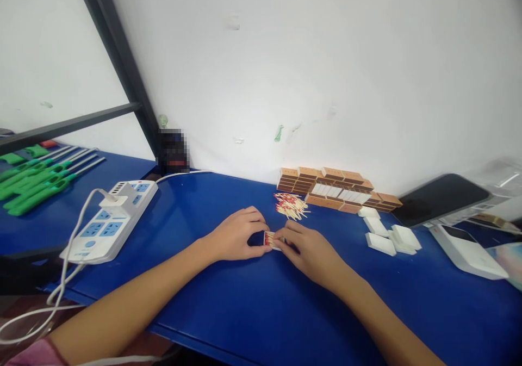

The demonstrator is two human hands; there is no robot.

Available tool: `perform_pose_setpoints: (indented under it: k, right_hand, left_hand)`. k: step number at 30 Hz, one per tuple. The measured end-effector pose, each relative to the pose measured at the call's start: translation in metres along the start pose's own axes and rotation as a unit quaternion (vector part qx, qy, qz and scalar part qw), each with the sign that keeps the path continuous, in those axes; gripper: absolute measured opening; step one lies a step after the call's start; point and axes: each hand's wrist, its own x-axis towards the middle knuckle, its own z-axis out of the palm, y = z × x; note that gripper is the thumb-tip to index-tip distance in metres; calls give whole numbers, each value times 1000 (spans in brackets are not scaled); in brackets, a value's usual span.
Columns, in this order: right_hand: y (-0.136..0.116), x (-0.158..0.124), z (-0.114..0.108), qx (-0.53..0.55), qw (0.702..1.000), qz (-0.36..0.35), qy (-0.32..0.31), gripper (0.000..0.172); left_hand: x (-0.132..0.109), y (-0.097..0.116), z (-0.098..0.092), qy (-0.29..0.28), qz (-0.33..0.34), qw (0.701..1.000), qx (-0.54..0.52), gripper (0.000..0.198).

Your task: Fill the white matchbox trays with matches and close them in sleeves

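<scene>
left hand (238, 235) is holding tray (277, 248), probably light and crushable, by left end; right hand (309, 248), fingers narrow, is touching matches (269, 239), hold unclear

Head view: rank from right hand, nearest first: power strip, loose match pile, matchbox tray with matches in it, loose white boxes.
From the right hand:
1. Matchbox tray: at its fingers, left side.
2. Loose match pile: just beyond, toward the wall.
3. Loose white boxes: off right.
4. Power strip: far left.
</scene>
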Motion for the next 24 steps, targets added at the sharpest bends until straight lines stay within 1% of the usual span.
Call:
perform_pose_setpoints:
  k: [2,5,8,11,14,16,18,20,22,24]
  right_hand:
    - [0,0,0,-9,1000,0,8,21]
    - [6,0,-2,-23,999,14,43,17]
    - [19,2,-3,-58,993,50,91,17]
    - [36,2,-11,-125,979,90,134,22]
    - [57,-4,-33,-213,950,129,187,26]
    - [74,-12,-56,-244,922,192,229,26]
    - [94,-23,-80,-221,898,275,262,25]
    - [116,-35,-102,-153,871,355,302,24]
    - [137,-45,-117,-140,850,383,334,28]
    - [156,-49,-124,-140,840,382,358,31]
  left_hand:
    - [0,-1,0,-2,-1,1000,0,29]
    - [0,-2,1,0,-2,1000,3,31]
    - [1,-2,1,8,-9,1000,-3,32]
    - [1,-4,2,13,-15,1000,-8,32]
    - [0,-4,1,22,-7,1000,-15,32]
    - [0,-4,1,38,-7,999,-17,32]
    - [0,-5,0,39,-10,999,-14,32]
    - [0,-6,1,26,-12,1000,-12,32]
    - [0,-6,3,25,-16,999,-14,33]
    - [0,-6,4,33,-17,999,-16,33]
